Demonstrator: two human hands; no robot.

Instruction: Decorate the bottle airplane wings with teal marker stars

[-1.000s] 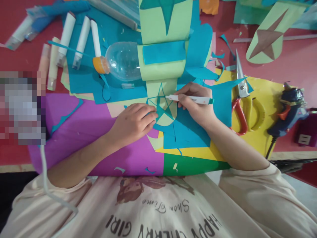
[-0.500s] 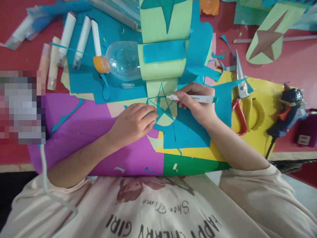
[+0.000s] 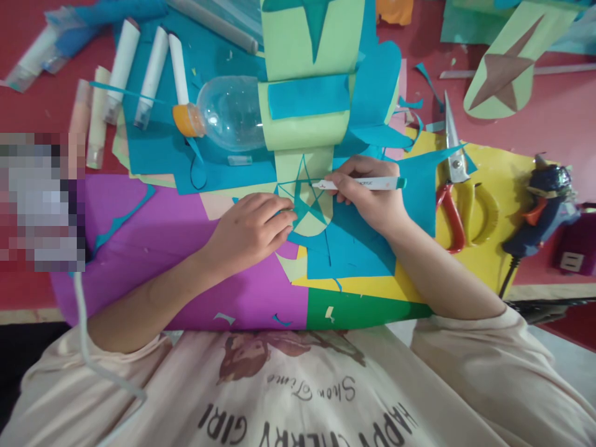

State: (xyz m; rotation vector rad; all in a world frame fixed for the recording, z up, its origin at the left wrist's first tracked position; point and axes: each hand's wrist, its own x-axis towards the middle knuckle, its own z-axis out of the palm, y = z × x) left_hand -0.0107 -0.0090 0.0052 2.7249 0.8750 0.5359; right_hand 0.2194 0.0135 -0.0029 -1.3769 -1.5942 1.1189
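Observation:
A teal-tipped marker (image 3: pixel 367 183) is pinched in my right hand (image 3: pixel 365 186), its nib on a light-green paper strip (image 3: pixel 321 218) with a rounded end. A teal five-pointed star outline (image 3: pixel 305 155) is drawn there, with part of its left side filled in. My left hand (image 3: pixel 258 223) has its fingers bent together at the strip's left edge, gripping it; the thumb is mostly hidden. The strip runs under a clear plastic bottle (image 3: pixel 233 112) with an orange cap, wrapped in light-green paper bearing a blue rectangle (image 3: pixel 310 97). Beyond it, a second green flap (image 3: pixel 284 46) carries a filled teal star.
Red-and-yellow-handled scissors (image 3: pixel 456 167) and a glue gun (image 3: pixel 540 211) lie at right on yellow card. Several white markers (image 3: pixel 153 74) sit at upper left. Purple card (image 3: pixel 153 236), blue card (image 3: pixel 354 264) and paper scraps spread beneath. A brown-star paper piece (image 3: pixel 505 77) lies at upper right.
The marker's nib has shifted slightly left and down inside the star outline, my right hand moving with it. My left hand stays in place.

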